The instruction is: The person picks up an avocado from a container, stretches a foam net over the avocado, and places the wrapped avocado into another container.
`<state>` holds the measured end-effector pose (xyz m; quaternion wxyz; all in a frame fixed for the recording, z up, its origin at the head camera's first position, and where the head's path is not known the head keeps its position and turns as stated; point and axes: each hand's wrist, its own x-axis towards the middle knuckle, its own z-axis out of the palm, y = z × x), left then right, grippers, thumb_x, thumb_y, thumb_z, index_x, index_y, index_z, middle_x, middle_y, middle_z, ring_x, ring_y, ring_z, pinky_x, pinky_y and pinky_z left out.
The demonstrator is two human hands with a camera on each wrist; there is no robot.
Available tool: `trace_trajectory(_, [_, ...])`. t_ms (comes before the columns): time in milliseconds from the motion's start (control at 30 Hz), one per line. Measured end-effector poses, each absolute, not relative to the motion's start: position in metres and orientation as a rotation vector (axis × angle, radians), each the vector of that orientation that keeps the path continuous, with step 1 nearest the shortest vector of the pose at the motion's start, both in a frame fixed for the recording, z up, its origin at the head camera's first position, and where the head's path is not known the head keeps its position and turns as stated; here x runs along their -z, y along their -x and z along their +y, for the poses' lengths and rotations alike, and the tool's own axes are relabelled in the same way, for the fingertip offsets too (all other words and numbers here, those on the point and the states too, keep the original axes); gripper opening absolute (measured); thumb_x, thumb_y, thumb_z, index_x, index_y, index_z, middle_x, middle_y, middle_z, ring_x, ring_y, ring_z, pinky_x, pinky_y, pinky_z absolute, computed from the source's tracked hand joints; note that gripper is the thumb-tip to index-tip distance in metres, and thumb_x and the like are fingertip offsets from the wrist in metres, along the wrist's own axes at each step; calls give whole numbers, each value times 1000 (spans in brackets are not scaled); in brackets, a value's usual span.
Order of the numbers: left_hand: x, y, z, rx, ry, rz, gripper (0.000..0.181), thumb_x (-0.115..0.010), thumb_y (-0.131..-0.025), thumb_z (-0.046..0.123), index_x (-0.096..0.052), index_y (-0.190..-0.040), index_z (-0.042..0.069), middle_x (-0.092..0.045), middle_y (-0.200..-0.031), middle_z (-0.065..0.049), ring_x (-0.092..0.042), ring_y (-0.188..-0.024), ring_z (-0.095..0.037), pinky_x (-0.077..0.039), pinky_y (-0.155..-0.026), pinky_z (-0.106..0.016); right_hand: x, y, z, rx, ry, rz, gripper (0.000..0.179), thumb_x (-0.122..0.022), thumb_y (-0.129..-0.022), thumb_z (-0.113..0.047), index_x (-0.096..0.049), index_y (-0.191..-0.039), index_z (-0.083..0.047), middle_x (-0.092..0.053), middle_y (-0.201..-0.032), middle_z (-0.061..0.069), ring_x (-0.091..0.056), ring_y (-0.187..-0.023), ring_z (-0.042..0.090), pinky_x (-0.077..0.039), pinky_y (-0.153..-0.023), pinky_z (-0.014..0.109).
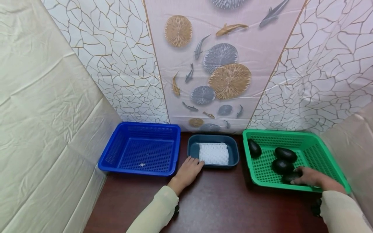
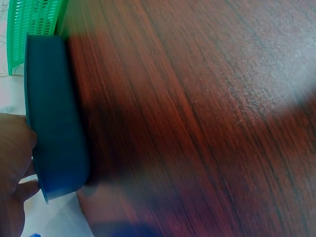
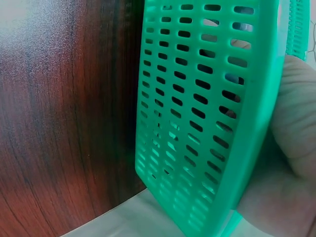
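In the head view, my right hand (image 1: 310,177) reaches over the near rim of the green basket (image 1: 256,181) and grips a dark, glossy avocado (image 1: 289,177). Two more avocados lie just behind it, the closer one (image 1: 282,166) and the farther one (image 1: 285,154). Another avocado (image 1: 254,149) leans by the basket's left wall. My left hand (image 1: 189,170) rests with relaxed fingers on the near-left rim of a small dark blue-green tray (image 1: 234,158). White foam netting (image 1: 214,153) lies inside that tray. The right wrist view hides the held avocado behind the basket wall (image 3: 197,108).
A blue basket (image 1: 140,171) stands left of the tray, with a small pale speck (image 1: 142,164) on its floor. All three containers sit along the back of a dark wooden table (image 1: 221,200). Patterned cloth (image 1: 204,64) hangs right behind them, and pale cloth (image 1: 52,129) walls the left side.
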<state>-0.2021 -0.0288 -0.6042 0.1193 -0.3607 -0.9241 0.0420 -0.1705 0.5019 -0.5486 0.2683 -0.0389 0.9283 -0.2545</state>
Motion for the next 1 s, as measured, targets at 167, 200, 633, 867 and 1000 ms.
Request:
trace_trajectory(167, [604, 204, -27, -114, 1055, -2706, 27, -59, -104, 8, -64, -128, 17, -70, -114, -4, -67, -107, -22, -52, -105, -42, 550, 170, 502, 711, 81, 2531, 63, -78, -91, -25, -45, -121, 20, -58, -107, 25, -56, -92, 28, -48, -73, 37])
trace_trajectory(200, [604, 204, -27, -114, 1055, -2706, 26, -59, -104, 8, -64, -127, 17, -70, -113, -4, -68, -106, -22, -52, -104, -42, 550, 169, 502, 703, 75, 2541, 64, -79, -91, -25, -45, -121, 20, -58, -107, 25, -56, -92, 29, -48, -73, 37])
trace_trajectory(633, [604, 205, -28, -102, 1053, -2692, 24, -60, -103, 10, -65, -125, 19, -71, -111, -3, -68, -105, -21, -54, -101, -40, 529, 168, 498, 594, 78, 2571, 80, -77, -92, -32, -40, -131, 28, -63, -103, 22, -56, -88, 27, -49, -72, 39])
trace_trajectory(867, [604, 206, -28, -90, 1060, -2675, 23, -61, -103, 11, -66, -124, 19, -71, -108, -2, -69, -101, -19, -54, -99, -39, 517, 166, 494, 632, 114, 2649, 64, -79, -90, -28, -47, -120, 19, -62, -97, 18, -54, -81, 22, -46, -67, 36])
trace_trajectory(1000, [604, 207, -28, -90, 1062, -2665, 22, -60, -103, 11, -67, -122, 20, -71, -105, -2, -70, -98, -19, -55, -97, -38, 510, 164, 487, 621, 124, 2679, 66, -76, -93, -31, -44, -126, 16, -60, -105, 28, -59, -85, 29, -48, -68, 39])
